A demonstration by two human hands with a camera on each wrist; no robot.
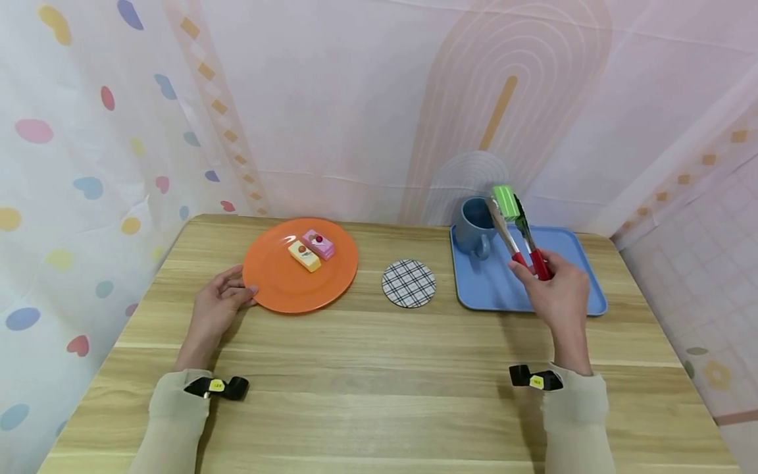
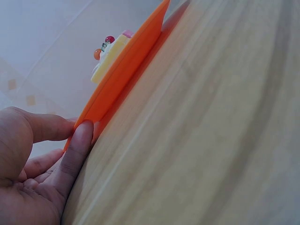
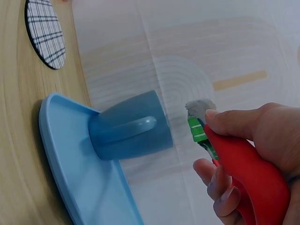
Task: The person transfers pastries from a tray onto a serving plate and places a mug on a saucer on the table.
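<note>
My left hand (image 1: 216,306) pinches the near-left rim of an orange plate (image 1: 278,289). A yellow toy cake slice (image 1: 304,256) and a pink toy cake slice (image 1: 318,244) lie side by side on it, each with a small round topping. My right hand (image 1: 559,289) grips red-handled tongs (image 3: 253,173) above the blue tray (image 1: 497,296). Between the tongs' tips sits a green striped block (image 1: 505,201), held up beside the mouth of a blue mug (image 1: 470,237). The mug stands upright at the tray's back left corner; its inside bottom is hidden.
A round plaid coaster (image 1: 408,283) lies on the wooden table (image 1: 367,382) between plate and tray. A patterned cloth (image 1: 343,118) hangs along the table's back edge, with more cloth at both sides.
</note>
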